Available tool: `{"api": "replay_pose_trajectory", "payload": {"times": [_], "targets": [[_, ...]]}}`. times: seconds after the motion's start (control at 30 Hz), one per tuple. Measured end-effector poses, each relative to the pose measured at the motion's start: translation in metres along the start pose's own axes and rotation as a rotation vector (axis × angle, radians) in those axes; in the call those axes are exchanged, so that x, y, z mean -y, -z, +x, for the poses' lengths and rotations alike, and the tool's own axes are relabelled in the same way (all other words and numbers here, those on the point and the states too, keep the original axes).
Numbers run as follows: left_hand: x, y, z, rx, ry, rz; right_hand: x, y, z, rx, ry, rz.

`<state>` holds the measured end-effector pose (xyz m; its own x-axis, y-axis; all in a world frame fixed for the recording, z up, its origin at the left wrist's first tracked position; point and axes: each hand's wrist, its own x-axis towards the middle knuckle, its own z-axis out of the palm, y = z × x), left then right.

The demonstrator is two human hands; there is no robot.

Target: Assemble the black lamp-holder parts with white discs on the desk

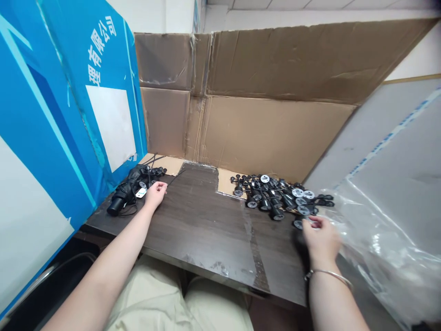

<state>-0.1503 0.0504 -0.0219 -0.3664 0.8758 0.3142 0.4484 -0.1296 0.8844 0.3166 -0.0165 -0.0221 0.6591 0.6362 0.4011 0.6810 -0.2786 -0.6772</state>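
My left hand (156, 195) is over the table's left part, fingers pinched together. A thin black strip (177, 177) runs out from its fingertips towards the back. Beside that hand lies what looks like a folded black umbrella (120, 198) with a white tag (140, 192). On the right, a pile of black cylindrical parts (264, 202) with pale round end discs and thin stems covers the back of the table. My right hand (322, 236) is at the pile's near right corner, its fingers closed at a black part with a disc end (298, 224).
Brown cardboard (272, 133) stands upright behind the dark table (206, 230). A blue panel (113, 55) borders the left side. Clear plastic sheeting (372, 234) hangs along the right. Small black parts (160, 171) lie at the back left, and a black chair (51, 285) stands lower left.
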Motion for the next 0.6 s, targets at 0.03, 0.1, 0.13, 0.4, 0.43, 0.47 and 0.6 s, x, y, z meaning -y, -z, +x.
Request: {"api": "replay_pose_trajectory", "payload": {"times": [0.03,0.1,0.13,0.4,0.43,0.47,0.6], "targets": [[0.0,0.0,0.001,0.006,0.001,0.006,0.001,-0.002,-0.001,0.019,-0.027,-0.022],[0.0,-0.001,0.001,0.017,0.003,0.015,0.002,-0.005,-0.001,0.078,-0.087,-0.079],[0.0,-0.001,0.001,0.021,0.003,0.017,0.002,-0.006,-0.001,0.113,-0.112,-0.109],[-0.001,-0.001,-0.002,0.03,0.012,0.007,-0.018,-0.018,0.014,0.225,-0.116,-0.153],[-0.002,-0.001,-0.002,0.032,0.012,0.005,-0.02,-0.019,0.015,0.22,-0.119,-0.134],[-0.002,-0.001,-0.003,0.035,0.013,0.003,-0.023,-0.02,0.016,0.216,-0.119,-0.115],[-0.002,-0.001,-0.003,0.048,0.02,0.006,-0.03,-0.023,0.018,0.164,-0.074,-0.014]]}}
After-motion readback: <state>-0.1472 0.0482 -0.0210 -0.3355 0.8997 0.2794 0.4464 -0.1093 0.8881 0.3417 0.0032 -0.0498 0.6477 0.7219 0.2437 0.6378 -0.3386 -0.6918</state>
